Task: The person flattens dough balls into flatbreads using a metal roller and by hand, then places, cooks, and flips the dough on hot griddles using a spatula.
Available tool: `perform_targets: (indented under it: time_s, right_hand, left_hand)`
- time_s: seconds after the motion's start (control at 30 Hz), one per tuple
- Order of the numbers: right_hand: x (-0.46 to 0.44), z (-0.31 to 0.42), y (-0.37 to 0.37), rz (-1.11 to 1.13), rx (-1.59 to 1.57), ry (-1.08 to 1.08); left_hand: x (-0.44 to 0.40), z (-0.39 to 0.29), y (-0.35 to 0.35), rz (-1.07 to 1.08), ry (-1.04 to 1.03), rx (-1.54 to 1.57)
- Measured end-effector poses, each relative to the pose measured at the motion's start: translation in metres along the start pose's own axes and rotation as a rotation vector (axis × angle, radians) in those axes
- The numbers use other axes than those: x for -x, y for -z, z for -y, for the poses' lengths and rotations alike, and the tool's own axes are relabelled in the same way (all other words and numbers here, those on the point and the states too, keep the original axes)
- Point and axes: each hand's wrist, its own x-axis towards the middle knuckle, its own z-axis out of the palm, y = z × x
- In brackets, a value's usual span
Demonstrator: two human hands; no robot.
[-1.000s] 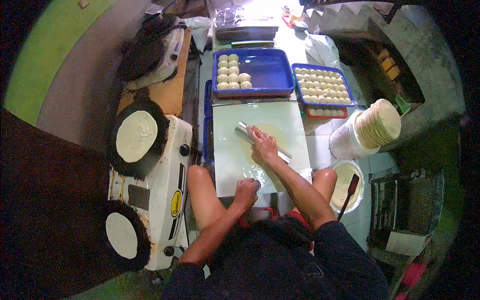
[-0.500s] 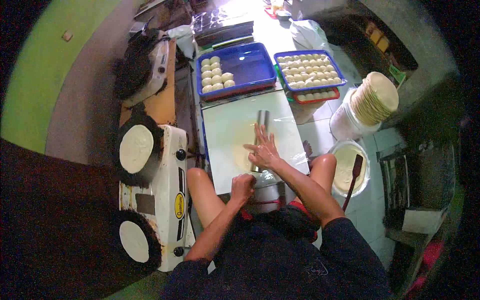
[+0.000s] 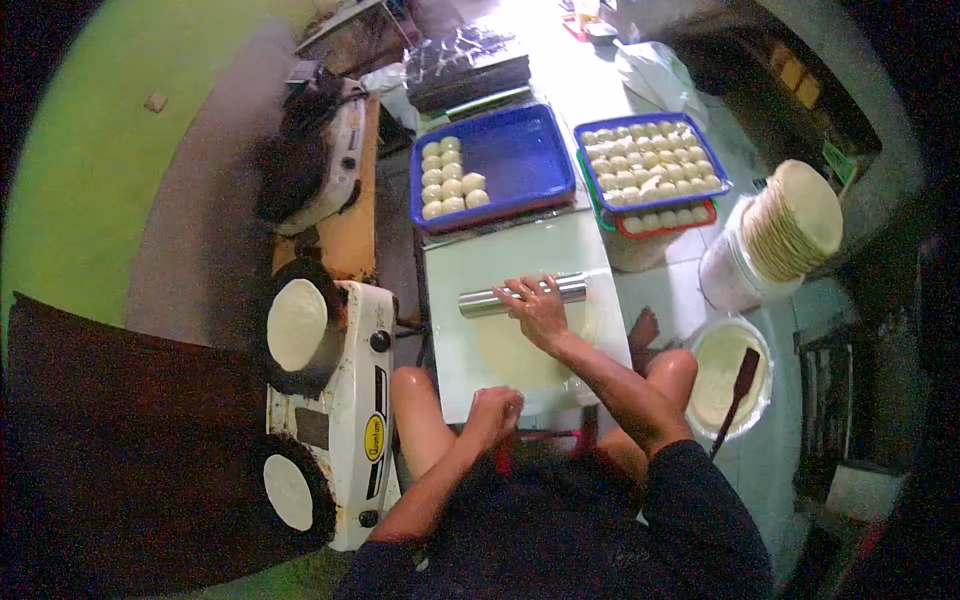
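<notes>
Well, the fingers of the right hand (image 3: 538, 318) are splayed over the top of a shiny metal cylindrical rolling pin (image 3: 482, 303), laid on it rather than wrapped round it. Bearing down near the pin's middle is sound; with one hand at work, the push should stay centred, or one end will bite deeper. The fingers of the left hand (image 3: 494, 413) are curled in by the near edge, apart from the pin; whether they hold anything I cannot tell.

Beneath the right wrist, on the white smooth-topped desk (image 3: 455, 265), lies a thin, pale, flat sheet of dough (image 3: 515, 355), with the pin across its far side. Light, even strokes from the centre, with the angle changed between them, should keep it round and equally thin; easing off at the rim guards against ragged edges.

Farther out, a deep blue rectangular plastic tray (image 3: 515, 150) carries rounded cream-white dough balls (image 3: 451, 182) along its left part. Beyond the right knee, a tall stack of thin pale rounds (image 3: 797, 222) tops a white plastic bucket (image 3: 730, 268), a fair gauge for evenness. Leftward, flat pale discs (image 3: 297, 324) lie on dark pans over a white two-burner stove (image 3: 346, 430).
</notes>
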Motion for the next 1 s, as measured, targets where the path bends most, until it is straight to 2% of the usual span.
perform_targets:
  time_s: [0.1, 0.13, 0.23, 0.3, 0.33, 0.37, 0.4, 0.43, 0.47, 0.5, 0.53, 0.57, 0.63, 0.67, 0.73, 0.77, 0.83, 0.93, 1.0]
  right_hand:
    - [-0.040, -0.005, -0.006, -0.036, -0.013, 0.015]
    - [-0.051, -0.010, -0.004, -0.087, -0.011, 0.004]
    - [-0.052, -0.040, 0.046, -0.302, -0.034, -0.069]
    - [0.012, -0.077, 0.115, -0.477, 0.059, -0.277]
    - [0.057, -0.105, 0.137, -0.498, -0.177, -0.330]
    - [0.118, -0.137, 0.132, -0.580, -0.021, -0.537]
    - [0.173, -0.151, 0.153, -0.510, 0.153, -0.676]
    - [0.241, -0.168, 0.154, -0.219, 0.338, -0.949]
    - [0.308, -0.168, 0.145, -0.396, 0.274, -1.016]
    - [0.363, -0.162, 0.147, -0.229, 0.242, -1.164]
    - [0.405, -0.145, 0.138, -0.214, 0.128, -1.432]
    - [0.455, -0.139, 0.117, -0.194, 0.075, -1.534]
    - [0.489, -0.111, 0.091, -0.202, -0.015, -1.679]
    - [0.499, -0.102, 0.080, -0.258, 0.001, -1.628]
    - [0.501, -0.094, 0.066, -0.407, 0.046, -1.511]
    - [0.484, -0.086, 0.073, -0.389, 0.120, -1.580]
    - [0.490, -0.090, 0.078, -0.358, -0.031, -1.592]
    - [0.472, -0.078, 0.109, -0.291, -0.052, -1.658]
    - [0.494, -0.089, 0.087, -0.343, 0.043, -1.548]
  left_hand:
    - [-0.018, -0.003, 0.003, -0.324, -0.249, -0.070]
    - [-0.028, 0.001, 0.009, -0.154, -0.191, -0.169]
    - [-0.089, 0.035, 0.011, 0.015, -0.367, -0.570]
    - [-0.129, 0.050, 0.023, 0.171, -0.302, -0.618]
    - [-0.149, 0.050, 0.028, 0.098, -0.302, -0.616]
    - [-0.164, 0.050, 0.031, 0.027, -0.298, -0.616]
    - [-0.176, 0.051, 0.027, -0.029, -0.296, -0.580]
    - [-0.170, 0.046, 0.021, 0.031, -0.313, -0.599]
    - [-0.165, 0.034, 0.018, 0.083, -0.331, -0.619]
    - [-0.163, 0.026, 0.016, 0.127, -0.351, -0.642]
    - [-0.151, 0.030, 0.010, 0.162, -0.407, -0.552]
    - [-0.155, 0.034, 0.016, 0.146, -0.364, -0.593]
    - [-0.160, 0.042, 0.028, 0.123, -0.266, -0.664]
    - [-0.170, 0.052, 0.030, -0.002, -0.189, -0.610]
    - [-0.172, 0.051, 0.026, -0.069, -0.158, -0.579]
    - [-0.168, 0.050, 0.016, -0.097, -0.161, -0.597]
    - [-0.148, 0.043, 0.009, -0.091, -0.151, -0.568]
    - [-0.121, 0.044, 0.006, -0.092, -0.108, -0.557]
    - [-0.107, 0.050, 0.002, -0.107, -0.092, -0.526]
